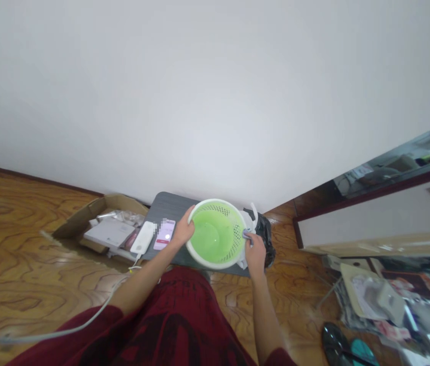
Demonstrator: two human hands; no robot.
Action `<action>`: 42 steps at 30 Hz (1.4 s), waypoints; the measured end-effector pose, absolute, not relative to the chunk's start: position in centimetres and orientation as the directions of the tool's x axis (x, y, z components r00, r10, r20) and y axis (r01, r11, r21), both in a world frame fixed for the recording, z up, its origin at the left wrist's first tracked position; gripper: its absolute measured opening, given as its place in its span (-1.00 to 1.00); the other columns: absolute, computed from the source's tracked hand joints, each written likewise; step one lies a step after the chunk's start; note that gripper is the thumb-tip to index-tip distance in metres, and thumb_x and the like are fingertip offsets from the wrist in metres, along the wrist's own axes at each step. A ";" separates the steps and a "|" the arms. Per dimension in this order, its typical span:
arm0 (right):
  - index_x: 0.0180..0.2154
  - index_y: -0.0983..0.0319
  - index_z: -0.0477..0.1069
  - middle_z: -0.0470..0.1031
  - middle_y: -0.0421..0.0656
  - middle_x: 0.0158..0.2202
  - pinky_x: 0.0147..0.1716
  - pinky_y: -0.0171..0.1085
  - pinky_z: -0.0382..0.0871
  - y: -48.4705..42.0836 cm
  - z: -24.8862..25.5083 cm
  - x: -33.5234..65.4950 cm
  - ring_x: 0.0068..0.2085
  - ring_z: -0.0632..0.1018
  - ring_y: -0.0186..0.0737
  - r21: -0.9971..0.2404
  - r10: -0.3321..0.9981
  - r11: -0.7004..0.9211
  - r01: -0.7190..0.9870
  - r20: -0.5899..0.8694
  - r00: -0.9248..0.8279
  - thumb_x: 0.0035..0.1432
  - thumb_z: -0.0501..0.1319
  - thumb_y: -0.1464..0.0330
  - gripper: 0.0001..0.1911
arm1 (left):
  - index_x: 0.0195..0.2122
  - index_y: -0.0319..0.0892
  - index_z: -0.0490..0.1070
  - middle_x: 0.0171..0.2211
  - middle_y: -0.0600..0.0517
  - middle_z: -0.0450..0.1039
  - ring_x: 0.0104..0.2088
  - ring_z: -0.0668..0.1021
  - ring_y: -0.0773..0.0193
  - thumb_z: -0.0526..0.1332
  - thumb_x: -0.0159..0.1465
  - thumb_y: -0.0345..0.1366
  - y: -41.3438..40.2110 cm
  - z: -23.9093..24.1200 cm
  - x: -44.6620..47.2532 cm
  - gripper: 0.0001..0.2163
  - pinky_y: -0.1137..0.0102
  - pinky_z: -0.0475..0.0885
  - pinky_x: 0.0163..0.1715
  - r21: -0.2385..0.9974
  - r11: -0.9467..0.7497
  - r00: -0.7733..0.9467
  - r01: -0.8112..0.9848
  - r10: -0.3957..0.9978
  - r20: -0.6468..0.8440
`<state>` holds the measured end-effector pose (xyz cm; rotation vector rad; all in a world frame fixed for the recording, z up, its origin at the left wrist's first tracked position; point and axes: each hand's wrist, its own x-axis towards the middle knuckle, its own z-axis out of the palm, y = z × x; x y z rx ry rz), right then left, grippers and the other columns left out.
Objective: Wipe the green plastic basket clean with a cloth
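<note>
A round green basket (pixel 210 235) with a white rim and holes in its side wall tilts toward me above a dark grey table (pixel 171 206). My left hand (pixel 184 230) is closed on the basket's left rim, thumb over the edge. My right hand (pixel 255 252) is at the right rim, its fingers pinching a small bluish-grey piece, perhaps cloth or sponge (pixel 246 234), against the basket. White material (pixel 251 217) shows behind the right side of the basket, mostly hidden.
A phone (pixel 164 235) and a white device with a cable (pixel 143 238) lie left on the table. Beyond stands an open cardboard box (pixel 70 219) with packages. A black plastic bag (pixel 264 231) hangs at the table's right end. Clutter (pixel 386 297) lies far right; a wall stands ahead.
</note>
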<state>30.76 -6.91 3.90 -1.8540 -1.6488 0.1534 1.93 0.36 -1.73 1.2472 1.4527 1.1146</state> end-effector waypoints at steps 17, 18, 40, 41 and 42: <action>-0.15 0.34 0.57 0.57 0.00 -0.16 0.05 -0.13 0.31 8.8 4.4 25.3 -0.09 0.50 -0.09 -0.466 0.957 0.248 0.849 0.255 -0.140 0.12 0.06 0.49 -0.65 | 0.32 -0.28 0.21 0.27 -0.29 0.30 0.28 0.35 -0.09 0.35 0.09 -0.27 -3.3 -1.3 1.1 -0.25 0.08 0.22 0.29 0.957 0.104 -0.117 0.270 0.990 -0.075; -0.15 0.33 0.57 0.57 0.00 -0.16 0.05 -0.13 0.31 9.1 4.4 24.3 -0.09 0.50 -0.09 -0.466 0.955 0.262 0.845 0.250 -0.158 0.12 0.07 0.50 -0.65 | 0.33 -0.25 0.20 0.23 -0.27 0.36 0.24 0.40 -0.08 0.32 0.14 -0.23 -4.0 -1.1 0.8 -0.28 0.08 0.27 0.25 0.940 0.117 -0.102 0.319 0.991 -0.089; -0.07 0.30 0.59 0.55 0.00 -0.10 0.09 -0.12 0.32 9.6 3.6 19.1 -0.03 0.45 -0.08 -0.427 0.898 0.434 0.794 0.283 -0.338 0.17 0.07 0.57 -0.61 | 0.32 -0.31 0.11 -0.26 -0.22 0.59 -0.52 0.60 0.15 0.12 0.32 0.01 -5.2 0.2 1.2 -0.34 0.35 0.49 -0.54 0.826 0.546 0.119 0.137 0.819 -0.561; -0.08 0.31 0.59 0.55 0.00 -0.11 0.08 -0.12 0.33 10.1 3.6 20.2 -0.04 0.46 -0.08 -0.418 0.917 0.386 0.823 0.276 -0.289 0.16 0.08 0.56 -0.61 | 0.32 -0.32 0.09 -0.25 -0.24 0.58 -0.50 0.61 0.13 0.12 0.32 0.00 -5.2 0.2 1.2 -0.34 0.35 0.49 -0.55 0.824 0.552 0.123 0.128 0.815 -0.566; -0.10 0.31 0.60 0.56 0.00 -0.12 0.08 -0.12 0.32 10.3 3.5 21.4 -0.05 0.46 -0.08 -0.412 0.929 0.346 0.843 0.277 -0.246 0.15 0.07 0.56 -0.61 | 0.32 -0.33 0.09 -0.24 -0.25 0.58 -0.50 0.62 0.12 0.12 0.32 0.00 -5.3 0.2 1.3 -0.34 0.35 0.49 -0.56 0.823 0.554 0.121 0.126 0.815 -0.567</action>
